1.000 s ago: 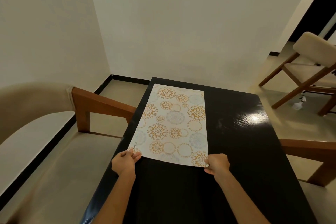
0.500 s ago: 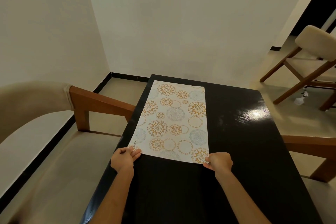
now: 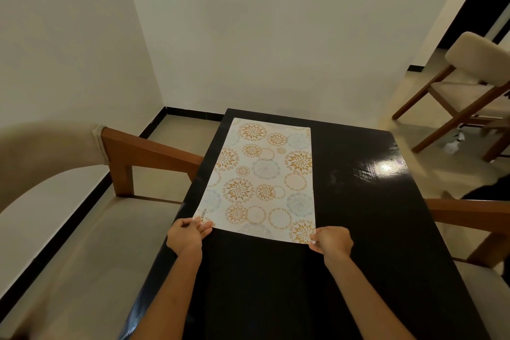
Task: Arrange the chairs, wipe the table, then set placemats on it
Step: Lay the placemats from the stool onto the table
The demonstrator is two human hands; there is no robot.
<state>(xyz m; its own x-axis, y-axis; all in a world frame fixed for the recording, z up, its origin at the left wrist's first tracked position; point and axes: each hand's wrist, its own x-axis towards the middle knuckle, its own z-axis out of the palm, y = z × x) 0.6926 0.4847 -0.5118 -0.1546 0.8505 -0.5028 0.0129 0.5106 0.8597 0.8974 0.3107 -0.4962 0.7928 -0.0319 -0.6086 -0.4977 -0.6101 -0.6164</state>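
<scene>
A white placemat (image 3: 265,179) printed with orange and blue-grey round flowers lies flat on the far left part of the black table (image 3: 372,215), its long side running away from me. My left hand (image 3: 186,234) pinches its near left corner. My right hand (image 3: 332,241) pinches its near right corner. Both hands sit at the mat's near edge.
A beige upholstered chair with wooden arms (image 3: 91,201) stands tight against the table's left side. Another chair's wooden arm (image 3: 469,212) meets the right side. A third chair (image 3: 474,85) stands apart at the far right, with white scraps (image 3: 452,143) on the floor under it.
The placemat has slid slightly away from me and squared up with the table's left edge. Both hands keep hold of the near corners.
</scene>
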